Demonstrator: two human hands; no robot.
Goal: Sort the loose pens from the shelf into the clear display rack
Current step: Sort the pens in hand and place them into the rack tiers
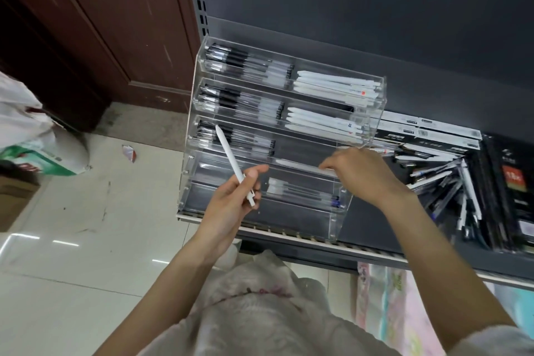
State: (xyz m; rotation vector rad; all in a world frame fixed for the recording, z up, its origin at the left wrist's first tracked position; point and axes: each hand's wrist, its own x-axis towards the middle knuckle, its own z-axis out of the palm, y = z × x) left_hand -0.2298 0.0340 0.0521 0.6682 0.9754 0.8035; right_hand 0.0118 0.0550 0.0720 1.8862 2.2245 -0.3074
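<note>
Two hands work at the clear display rack (341,211), a stepped acrylic stand whose upper tiers already hold dark pens left and white ones right; the left hand (231,199) pinches a smooth white pen (234,165) between thumb and fingers, likely kept ready for its turn. The right hand (361,173), fingers curled, seems to lay another white pen (300,165) into a middle tier, while the loose pens (445,182) lie jumbled on the shelf (375,251) just beside the rack

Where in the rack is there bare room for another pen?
Free: the bottom tier in front of the left hand, and the tier above it left of the clear pens. Crowded: the top two tiers and the loose pile beside the right hand.
</note>
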